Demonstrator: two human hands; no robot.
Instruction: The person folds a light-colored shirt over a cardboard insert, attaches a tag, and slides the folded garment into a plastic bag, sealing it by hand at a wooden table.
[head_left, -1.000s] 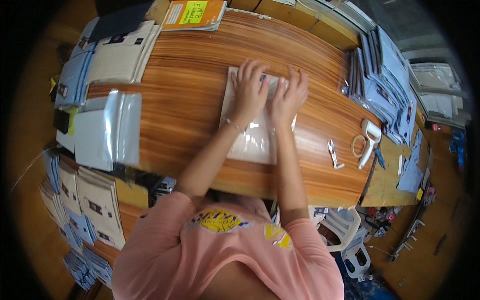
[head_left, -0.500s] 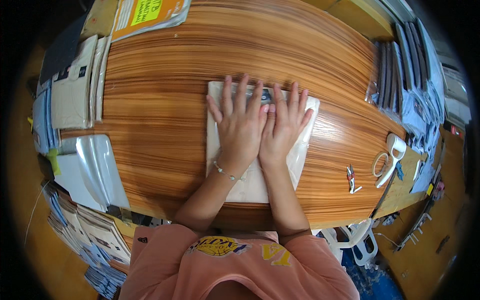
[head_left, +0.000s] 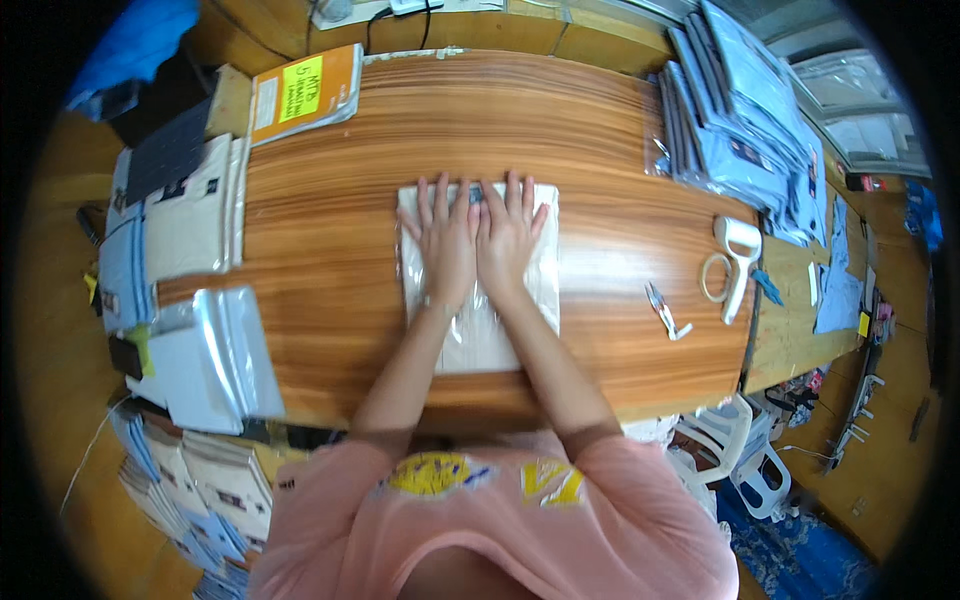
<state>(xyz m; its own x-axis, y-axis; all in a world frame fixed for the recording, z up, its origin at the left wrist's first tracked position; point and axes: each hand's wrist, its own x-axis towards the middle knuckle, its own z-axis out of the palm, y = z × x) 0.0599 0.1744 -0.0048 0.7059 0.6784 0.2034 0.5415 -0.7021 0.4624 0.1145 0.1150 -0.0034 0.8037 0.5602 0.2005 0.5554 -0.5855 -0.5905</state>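
A folded cream garment in a clear plastic bag [head_left: 478,345] lies flat on the wooden table, near its front edge. My left hand [head_left: 445,250] rests palm down on the upper left of the bag, its fingers stretched out. Beside it, my right hand [head_left: 506,245] also lies flat on the bag, fingers extended and thumbs close together. Both hands partly cover a dark label near the bag's far edge.
Bagged blue garments [head_left: 740,130] are piled at the far right. A white lint roller [head_left: 738,265], a tape roll [head_left: 714,278] and small snips [head_left: 662,308] lie nearer. Cream packages [head_left: 190,225], clear plastic bags [head_left: 235,350] and an orange notebook [head_left: 305,95] line the left.
The head view has shifted, showing more of the table's far side. Both hands stay flat on the bagged garment, with the right forearm now slanting more.
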